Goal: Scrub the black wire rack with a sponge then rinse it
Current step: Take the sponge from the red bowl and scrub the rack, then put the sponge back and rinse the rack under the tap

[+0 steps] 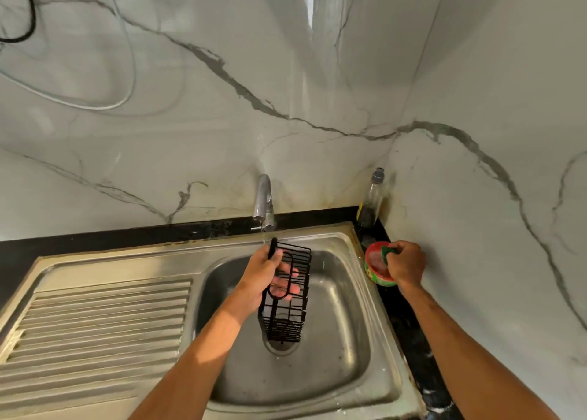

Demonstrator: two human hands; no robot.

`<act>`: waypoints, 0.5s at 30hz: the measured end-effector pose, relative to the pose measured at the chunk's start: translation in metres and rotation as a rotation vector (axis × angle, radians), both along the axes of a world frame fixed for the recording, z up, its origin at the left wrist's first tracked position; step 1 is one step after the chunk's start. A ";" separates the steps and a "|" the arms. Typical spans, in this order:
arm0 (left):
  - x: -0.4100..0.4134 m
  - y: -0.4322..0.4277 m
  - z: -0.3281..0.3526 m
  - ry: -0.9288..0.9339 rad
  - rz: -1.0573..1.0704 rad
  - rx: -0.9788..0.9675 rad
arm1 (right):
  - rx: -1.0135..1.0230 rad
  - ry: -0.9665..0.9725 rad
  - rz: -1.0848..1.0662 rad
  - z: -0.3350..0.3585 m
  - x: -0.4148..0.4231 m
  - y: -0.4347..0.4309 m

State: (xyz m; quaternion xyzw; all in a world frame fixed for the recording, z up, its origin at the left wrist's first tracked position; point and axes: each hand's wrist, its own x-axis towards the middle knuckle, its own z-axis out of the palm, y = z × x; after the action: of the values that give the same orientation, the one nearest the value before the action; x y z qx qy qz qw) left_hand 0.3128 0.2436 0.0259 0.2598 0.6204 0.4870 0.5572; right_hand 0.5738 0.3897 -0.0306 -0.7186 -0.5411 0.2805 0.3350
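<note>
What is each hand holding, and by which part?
The left hand grips the wire rack near its upper end. The right hand grips the green sponge by its right end.

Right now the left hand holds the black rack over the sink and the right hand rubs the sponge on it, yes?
No. The head view shows the right hand holding the sponge in the red tub; the left hand holds the black rack over the sink.

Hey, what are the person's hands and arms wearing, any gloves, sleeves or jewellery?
Nothing shows. The left hand and right hand are ungloved, with no ring, watch or bracelet visible. The left forearm and right forearm are uncovered, no sleeve in view.
</note>
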 end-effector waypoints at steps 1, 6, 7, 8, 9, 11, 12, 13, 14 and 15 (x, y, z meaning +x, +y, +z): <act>-0.002 0.001 0.000 0.048 -0.010 0.010 | -0.037 -0.037 0.025 0.001 0.001 0.000; -0.020 0.008 0.007 0.258 -0.021 0.047 | 0.126 -0.059 0.422 0.026 -0.057 -0.010; -0.027 0.009 0.007 0.279 -0.022 0.048 | 0.083 0.047 0.566 0.032 -0.077 -0.013; -0.034 0.011 0.005 0.296 -0.026 0.045 | -0.009 0.150 0.701 0.036 -0.095 -0.015; -0.042 0.012 0.004 0.305 -0.033 0.048 | -0.122 0.242 0.813 0.039 -0.115 -0.019; -0.061 0.014 0.002 0.294 -0.063 0.069 | -0.275 0.308 0.965 0.037 -0.149 -0.021; -0.068 0.015 0.002 0.283 -0.088 0.081 | -0.300 0.312 1.010 0.035 -0.161 -0.022; -0.076 0.015 0.003 0.276 -0.110 0.090 | -0.317 0.330 1.041 0.033 -0.172 -0.020; -0.084 0.015 0.004 0.268 -0.120 0.096 | -0.337 0.348 1.063 0.033 -0.181 -0.018; -0.090 0.015 0.004 0.268 -0.123 0.100 | -0.355 0.359 1.075 0.032 -0.188 -0.015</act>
State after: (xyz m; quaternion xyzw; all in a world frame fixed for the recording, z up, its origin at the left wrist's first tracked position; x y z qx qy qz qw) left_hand 0.2226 0.2591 0.0296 0.3874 0.6469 0.4434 0.4845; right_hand 0.3855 0.3742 0.0019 -0.3302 -0.7088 0.6141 0.1072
